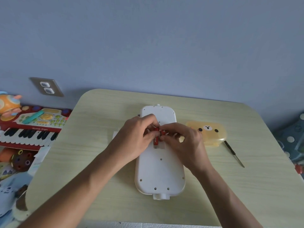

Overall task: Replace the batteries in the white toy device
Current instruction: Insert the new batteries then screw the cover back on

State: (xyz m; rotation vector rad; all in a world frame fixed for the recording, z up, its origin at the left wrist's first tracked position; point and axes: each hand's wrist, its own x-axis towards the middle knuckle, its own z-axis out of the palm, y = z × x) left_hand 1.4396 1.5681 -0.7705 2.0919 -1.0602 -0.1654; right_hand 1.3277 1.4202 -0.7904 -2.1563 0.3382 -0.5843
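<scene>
Toy device [160, 168] face-down | two red batteries [156, 139] | both hands on them

Table [230, 186]: pale wood-grain top, rounded corners. Yellow bear-face box [208, 133] at right, lid closed. Screwdriver [234, 153] just beside the box, lying flat, tip toward the near edge. Wall outlet [46, 87], 2 sockets, far left. Toy keyboard [28, 130], red, on the floor left of the table; orange toy [9, 102] behind it.

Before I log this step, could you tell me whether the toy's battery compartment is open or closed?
Open: red batteries show in a recess in the white toy device, and both hands work there.
</scene>
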